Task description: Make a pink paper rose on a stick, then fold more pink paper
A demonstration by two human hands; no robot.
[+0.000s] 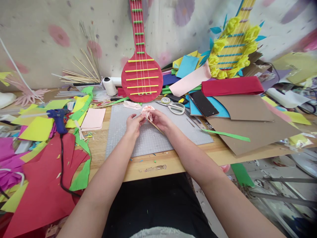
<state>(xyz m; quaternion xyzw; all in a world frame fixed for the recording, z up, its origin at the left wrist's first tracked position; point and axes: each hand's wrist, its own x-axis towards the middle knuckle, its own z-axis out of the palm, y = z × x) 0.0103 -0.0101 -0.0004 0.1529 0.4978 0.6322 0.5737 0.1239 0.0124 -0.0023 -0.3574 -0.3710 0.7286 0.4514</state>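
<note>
Fingers of the left hand (134,125) and right hand (162,121) pinch a pink paper flower (148,109), seemingly part-formed, with a thin stick (156,126); pink paper sheets (93,119) lie flat, unshaped.

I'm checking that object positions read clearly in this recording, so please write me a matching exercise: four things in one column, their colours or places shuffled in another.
1. Phone
2. Glue gun
3. Scissors
4. Stringed paper instrument

A. Red, upright behind the grey mat
B. Blue, left of the mat
C. Black, lying on a blue piece
D. Pale-handled, on the mat

Pairs: 1-C, 2-B, 3-D, 4-A
</note>
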